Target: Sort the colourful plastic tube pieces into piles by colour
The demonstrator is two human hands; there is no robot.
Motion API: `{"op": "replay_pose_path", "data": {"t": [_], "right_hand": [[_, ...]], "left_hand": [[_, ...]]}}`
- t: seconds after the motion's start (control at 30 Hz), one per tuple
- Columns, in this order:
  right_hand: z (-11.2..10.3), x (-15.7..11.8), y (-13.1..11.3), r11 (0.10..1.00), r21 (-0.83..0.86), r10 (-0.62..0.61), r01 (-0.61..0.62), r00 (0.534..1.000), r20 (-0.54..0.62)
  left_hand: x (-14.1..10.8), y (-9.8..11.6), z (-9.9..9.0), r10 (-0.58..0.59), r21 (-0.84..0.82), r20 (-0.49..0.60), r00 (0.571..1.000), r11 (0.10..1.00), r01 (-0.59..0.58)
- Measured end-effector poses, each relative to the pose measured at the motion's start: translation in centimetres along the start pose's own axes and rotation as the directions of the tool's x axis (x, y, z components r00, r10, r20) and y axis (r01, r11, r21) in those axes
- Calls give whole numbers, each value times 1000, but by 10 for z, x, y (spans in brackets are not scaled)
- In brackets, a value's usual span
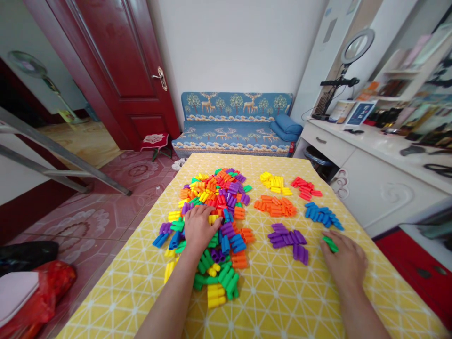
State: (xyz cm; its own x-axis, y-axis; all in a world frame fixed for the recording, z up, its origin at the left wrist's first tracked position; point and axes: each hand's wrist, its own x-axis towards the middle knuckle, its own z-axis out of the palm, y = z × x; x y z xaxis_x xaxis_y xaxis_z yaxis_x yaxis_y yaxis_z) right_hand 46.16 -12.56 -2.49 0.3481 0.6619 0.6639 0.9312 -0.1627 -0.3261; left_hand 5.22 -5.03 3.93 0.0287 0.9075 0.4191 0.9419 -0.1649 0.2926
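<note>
A large mixed pile of coloured plastic pieces (231, 188) covers the left-middle of the table. My left hand (200, 228) rests on this pile, fingers curled over pieces; a yellow one shows beside its thumb, and what it grips is hidden. On the right, my right hand (344, 256) holds a green piece (331, 244) between thumb and fingers, close to the tabletop. Separate groups lie between and beyond the hands: yellow (275, 182), red (305, 188), orange (275, 206), blue (323, 215) and purple (287, 238).
The table has a yellow patterned cloth (268, 301). Behind it stands a blue sofa (233, 134). A white dresser (374, 165) with many items is at the right, and a metal ladder (63, 155) at the left. A red stool (154, 140) stands by the door (116, 52).
</note>
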Motion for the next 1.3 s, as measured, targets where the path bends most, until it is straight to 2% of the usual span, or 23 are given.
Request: {"op": "replay_pose_path", "data": {"t": [0.1,0.17,0.23,0.3,0.37,0.43,0.5,0.57,0.63,0.7,0.83,0.93,1.0,1.1,1.2,1.3], "right_hand": [[-8,2,-28,986,138,-86,96,994,-73],[-13,-3,-63,935,306,-180,178,983,-22],[-19,-17,-106,840,495,-306,220,947,99],[-27,-36,-149,723,632,-489,280,853,182],[-35,-55,-184,607,733,-656,308,715,243],[-41,-71,-208,569,768,-733,295,606,310],[-44,-80,-220,602,746,-738,286,555,384],[-43,-84,-222,636,714,-725,291,543,424],[-40,-85,-220,632,719,-723,289,553,413],[-35,-86,-216,595,763,-721,254,588,366],[-27,-91,-209,538,838,-607,93,732,309],[-23,-81,-195,589,808,-462,9,824,328],[-22,-61,-173,664,748,-352,15,889,294],[-21,-21,-121,796,604,-161,36,975,154],[-19,13,-62,917,394,-67,65,998,-10],[-13,26,-20,971,185,-162,153,986,35]], "left_hand": [[0,0,0,-1,-6,-4,1000,1000,1],[0,0,-1,1,-10,-4,1000,1000,-1],[0,0,-1,0,-12,-2,1000,1000,0],[0,0,-1,-2,-9,-3,1000,1000,2],[-1,0,-1,3,-3,-7,1000,1000,-3],[-1,1,-1,6,1,-16,1000,1000,-6],[-1,1,-1,4,2,-18,1000,1000,-4],[-2,1,0,1,1,-18,1000,1000,-1],[-2,1,0,5,-1,-18,1000,1000,-5],[-1,1,0,7,0,-19,1000,1000,-7],[-1,0,2,6,5,-24,1000,1000,-5],[-1,0,2,6,6,-24,1000,1000,-5],[-1,0,2,7,3,-22,1000,1000,-7],[-1,0,2,9,-1,-24,1000,1000,-9],[-1,-2,3,18,1,-30,999,1000,-18],[-1,-3,4,23,1,-37,999,1000,-23]]}}
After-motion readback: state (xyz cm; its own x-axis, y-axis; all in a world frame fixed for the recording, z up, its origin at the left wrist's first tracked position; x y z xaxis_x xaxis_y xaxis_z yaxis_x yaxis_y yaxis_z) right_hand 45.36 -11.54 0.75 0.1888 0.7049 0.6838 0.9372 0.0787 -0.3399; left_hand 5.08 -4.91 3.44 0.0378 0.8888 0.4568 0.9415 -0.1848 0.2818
